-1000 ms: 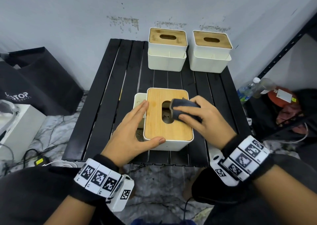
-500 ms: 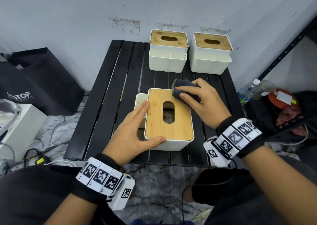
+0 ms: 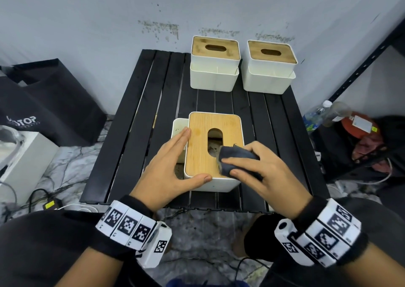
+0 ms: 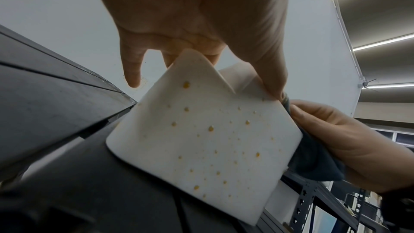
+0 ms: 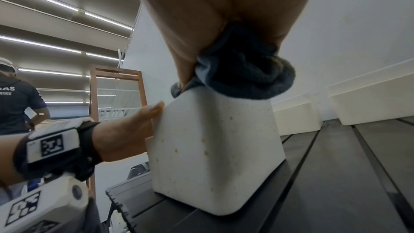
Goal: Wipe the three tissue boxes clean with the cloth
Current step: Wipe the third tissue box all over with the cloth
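Observation:
A white tissue box with a bamboo lid (image 3: 203, 146) stands near the front of the black slatted table (image 3: 135, 120). Its white side (image 4: 201, 144) (image 5: 215, 148) is speckled with small yellow spots. My right hand (image 3: 258, 172) grips a bunched dark blue-grey cloth (image 3: 234, 157) (image 5: 244, 70) and presses it on the lid's near right corner. My left hand (image 3: 168, 164) lies flat against the box's left side, fingers straight, thumb along the front edge. Two more bamboo-lidded boxes stand at the back, one left (image 3: 214, 63), one right (image 3: 270, 66).
A black bag (image 3: 48, 102) and a white box (image 3: 24, 159) sit on the floor left of the table. Bottles (image 3: 317, 115), a red item and a black metal rack (image 3: 359, 67) stand to the right. Cables lie on the marble floor. A person stands far off in the right wrist view.
My right hand has drawn the cloth from the lid's far right corner back to its near right corner. The left hand has stayed in place against the box.

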